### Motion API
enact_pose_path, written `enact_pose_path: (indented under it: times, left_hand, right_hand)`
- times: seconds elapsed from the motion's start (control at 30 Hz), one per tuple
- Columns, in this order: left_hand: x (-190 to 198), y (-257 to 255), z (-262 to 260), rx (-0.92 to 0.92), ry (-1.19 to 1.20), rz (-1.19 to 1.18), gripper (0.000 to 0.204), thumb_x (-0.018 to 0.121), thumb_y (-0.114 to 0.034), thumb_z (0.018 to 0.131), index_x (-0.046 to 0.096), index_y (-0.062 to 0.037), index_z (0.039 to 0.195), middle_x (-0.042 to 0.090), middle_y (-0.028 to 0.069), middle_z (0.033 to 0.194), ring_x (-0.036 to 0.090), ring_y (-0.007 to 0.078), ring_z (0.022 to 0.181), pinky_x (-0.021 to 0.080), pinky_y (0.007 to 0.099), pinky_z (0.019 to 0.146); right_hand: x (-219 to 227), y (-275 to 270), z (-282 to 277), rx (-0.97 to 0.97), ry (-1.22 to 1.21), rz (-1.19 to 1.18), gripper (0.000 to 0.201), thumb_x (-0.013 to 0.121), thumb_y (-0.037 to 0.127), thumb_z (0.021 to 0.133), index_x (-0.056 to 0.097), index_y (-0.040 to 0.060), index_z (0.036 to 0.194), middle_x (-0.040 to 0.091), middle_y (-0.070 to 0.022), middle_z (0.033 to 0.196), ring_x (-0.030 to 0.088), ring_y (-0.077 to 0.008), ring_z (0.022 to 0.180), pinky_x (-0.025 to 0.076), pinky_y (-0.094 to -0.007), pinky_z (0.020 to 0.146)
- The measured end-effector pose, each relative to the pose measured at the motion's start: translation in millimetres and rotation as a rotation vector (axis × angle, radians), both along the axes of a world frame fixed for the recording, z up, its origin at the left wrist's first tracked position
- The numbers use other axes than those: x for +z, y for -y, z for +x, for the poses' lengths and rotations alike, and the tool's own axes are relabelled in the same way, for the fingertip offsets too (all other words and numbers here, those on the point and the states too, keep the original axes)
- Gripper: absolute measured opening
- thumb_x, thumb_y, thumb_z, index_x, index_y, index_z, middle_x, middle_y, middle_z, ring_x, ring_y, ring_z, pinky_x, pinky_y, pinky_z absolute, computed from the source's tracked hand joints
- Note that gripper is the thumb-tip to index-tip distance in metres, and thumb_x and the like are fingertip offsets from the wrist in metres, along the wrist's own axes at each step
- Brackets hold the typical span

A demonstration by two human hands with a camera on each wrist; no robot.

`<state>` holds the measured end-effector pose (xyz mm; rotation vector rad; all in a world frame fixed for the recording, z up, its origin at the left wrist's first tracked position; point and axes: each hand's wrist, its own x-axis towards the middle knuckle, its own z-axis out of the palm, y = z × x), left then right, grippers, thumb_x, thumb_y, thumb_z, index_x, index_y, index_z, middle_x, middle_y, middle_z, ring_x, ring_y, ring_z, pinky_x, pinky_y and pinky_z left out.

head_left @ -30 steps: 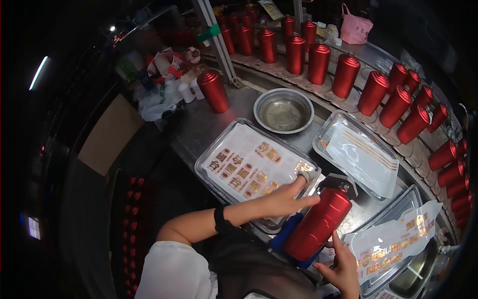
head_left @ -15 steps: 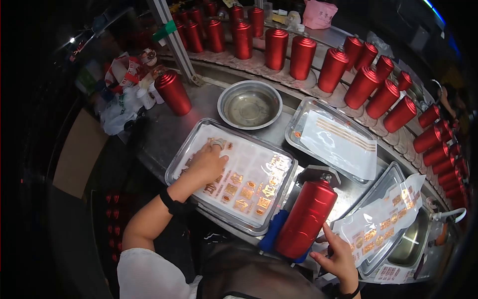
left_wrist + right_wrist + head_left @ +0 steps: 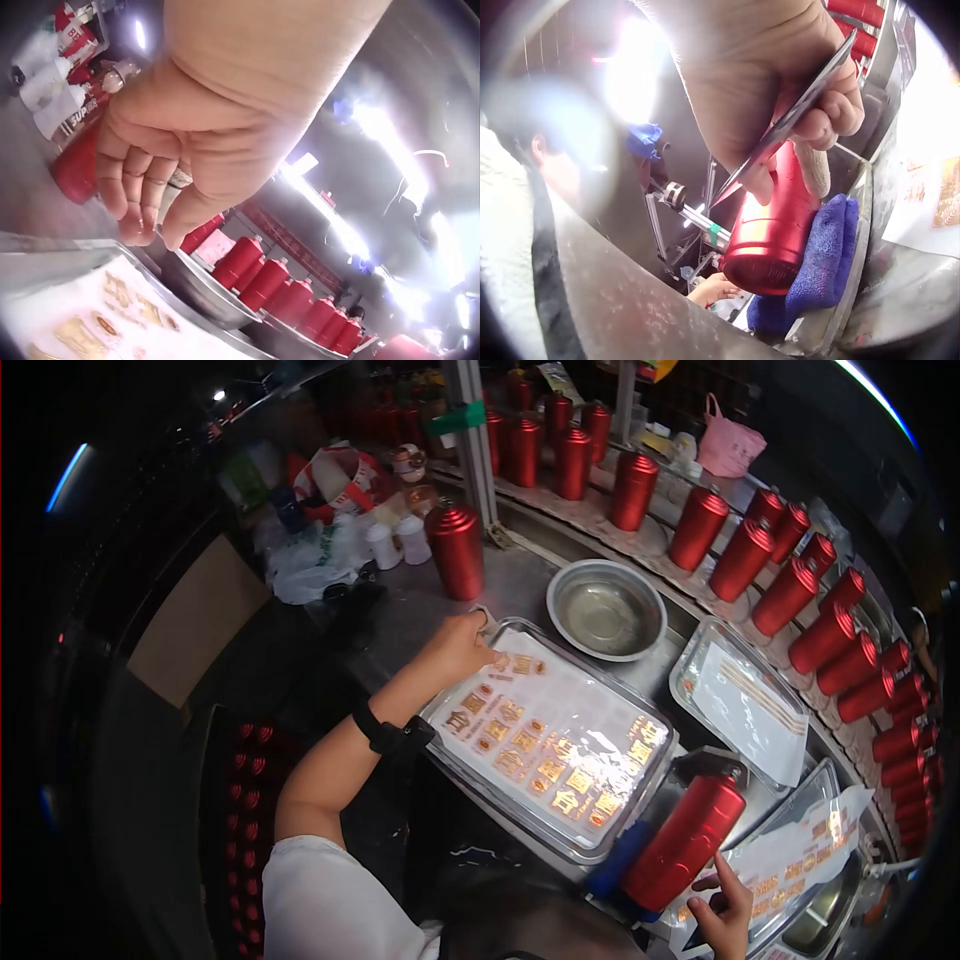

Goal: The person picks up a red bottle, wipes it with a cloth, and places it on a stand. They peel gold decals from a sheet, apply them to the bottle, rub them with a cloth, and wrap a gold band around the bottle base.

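My left hand [image 3: 455, 650] is over the far left corner of a tray [image 3: 595, 855] lined with a white sheet of gold stickers. In the left wrist view its fingers bend loosely, with nothing seen between them; one finger wears a pale wrap [image 3: 178, 180]. A red bottle [image 3: 685, 840] lies tilted on a blue cloth [image 3: 821, 259] at the near right. My right hand [image 3: 722, 910] is beside that bottle, its index finger and thumb extended against it. Its other fingers curl round a flat, pointed metal blade [image 3: 787, 120], seen in the right wrist view.
Behind the tray stands a metal bowl of liquid [image 3: 607, 610]. A single red bottle [image 3: 455, 550] is at the back left. Another tray [image 3: 745, 705] holds striped film; a gold-printed sheet [image 3: 800, 865] lies at the right. Several red bottles line the curved back ledge.
My left hand went from the tray's near right corner to its left part, then to the far left corner. The right hand stays at the bottle. The head view has shifted.
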<state>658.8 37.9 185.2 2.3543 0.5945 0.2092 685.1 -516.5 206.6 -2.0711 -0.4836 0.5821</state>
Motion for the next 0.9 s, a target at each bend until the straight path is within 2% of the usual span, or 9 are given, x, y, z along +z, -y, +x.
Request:
enact_pose_path:
  times: [0.03, 0.07, 0.23, 0.3, 0.4, 0.5, 0.67, 0.77, 0.9]
  left_hand:
    - [2.8, -4.4, -3.9, -0.010, 0.027, -0.045, 0.028, 0.076, -0.005, 0.078, 0.063, 0.0046, 0.101, 0.067, 0.0089, 0.070, 0.064, 0.0130, 0.064, 0.050, 0.0303, 0.058]
    - [7.9, -9.6, -11.3, 0.049, 0.021, -0.076, 0.029, 0.075, 0.000, 0.077, 0.064, 0.0029, 0.103, 0.064, 0.0046, 0.066, 0.060, 0.0090, 0.058, 0.048, 0.0281, 0.055]
    - [-12.2, -71.7, -66.3, 0.320, 0.078, 0.048, 0.025, 0.074, -0.006, 0.074, 0.064, 0.0000, 0.096, 0.065, 0.0110, 0.067, 0.068, 0.0246, 0.065, 0.052, 0.0381, 0.063]
    - [-18.8, -94.1, -89.7, 0.462, 0.028, 0.314, 0.036, 0.072, -0.006, 0.074, 0.059, -0.0012, 0.107, 0.068, 0.0137, 0.079, 0.069, 0.0317, 0.079, 0.054, 0.0432, 0.072]
    - [-8.0, -101.1, -104.9, 0.665, -0.201, 0.481, 0.062, 0.077, -0.013, 0.072, 0.045, -0.0002, 0.124, 0.060, 0.0253, 0.119, 0.057, 0.0433, 0.114, 0.048, 0.0488, 0.097]
    - [-16.8, -113.0, -111.3, 0.721, -0.148, 0.478, 0.071, 0.083, -0.019, 0.069, 0.043, 0.0019, 0.124, 0.059, 0.0271, 0.121, 0.056, 0.0450, 0.116, 0.046, 0.0488, 0.100]
    - [-24.2, -99.5, -92.4, 0.572, -0.007, 0.299, 0.072, 0.087, -0.025, 0.067, 0.047, 0.0019, 0.120, 0.064, 0.0202, 0.108, 0.062, 0.0397, 0.102, 0.049, 0.0476, 0.091]
    - [-27.4, -76.3, -73.3, 0.373, 0.088, 0.199, 0.073, 0.086, -0.026, 0.068, 0.047, 0.0018, 0.123, 0.063, 0.0172, 0.101, 0.064, 0.0359, 0.095, 0.052, 0.0438, 0.083]
    - [-22.2, -87.8, -56.7, 0.342, 0.029, 0.322, 0.077, 0.087, -0.026, 0.069, 0.046, 0.0031, 0.128, 0.063, 0.0160, 0.101, 0.064, 0.0297, 0.090, 0.053, 0.0386, 0.079]
  right_hand:
    - [5.9, -1.5, -3.0, -0.019, -0.044, 0.007, 0.048, 0.067, 0.005, 0.091, 0.059, 0.0077, 0.138, 0.069, -0.0024, 0.099, 0.053, -0.0047, 0.064, 0.044, -0.0215, 0.057]
    - [3.2, -2.1, -2.5, -0.003, -0.007, 0.026, 0.051, 0.068, 0.003, 0.089, 0.058, 0.0085, 0.139, 0.069, -0.0023, 0.098, 0.050, -0.0032, 0.061, 0.041, -0.0204, 0.054]
    - [-4.8, 3.7, 5.4, 0.031, 0.086, 0.085, 0.054, 0.069, 0.001, 0.089, 0.057, 0.0105, 0.141, 0.069, -0.0015, 0.097, 0.041, -0.0007, 0.055, 0.036, -0.0189, 0.050]
    - [5.2, 1.4, 8.8, 0.046, 0.067, 0.030, 0.052, 0.068, 0.002, 0.090, 0.058, 0.0108, 0.140, 0.069, -0.0014, 0.097, 0.041, -0.0007, 0.055, 0.036, -0.0187, 0.050]
    - [10.1, -0.4, 11.9, 0.068, 0.077, 0.018, 0.050, 0.068, 0.004, 0.091, 0.059, 0.0109, 0.140, 0.069, -0.0013, 0.097, 0.041, -0.0008, 0.055, 0.036, -0.0185, 0.050]
    - [10.9, -0.6, 12.6, 0.059, 0.067, 0.018, 0.049, 0.068, 0.005, 0.091, 0.059, 0.0108, 0.139, 0.069, -0.0016, 0.098, 0.042, -0.0008, 0.054, 0.036, -0.0184, 0.050]
    - [10.1, 1.6, 10.5, 0.010, 0.027, -0.047, 0.048, 0.067, 0.006, 0.092, 0.059, 0.0102, 0.139, 0.069, -0.0032, 0.102, 0.046, -0.0014, 0.054, 0.038, -0.0184, 0.049]
    - [-1.6, 2.6, 11.5, -0.109, -0.009, 0.050, 0.061, 0.076, 0.009, 0.077, 0.060, 0.0037, 0.135, 0.070, -0.0097, 0.091, 0.051, -0.0035, 0.053, 0.040, -0.0175, 0.046]
    - [14.2, -2.6, 8.8, 0.028, 0.061, -0.019, 0.048, 0.067, 0.006, 0.093, 0.058, 0.0104, 0.140, 0.069, -0.0037, 0.102, 0.047, -0.0020, 0.055, 0.038, -0.0185, 0.049]
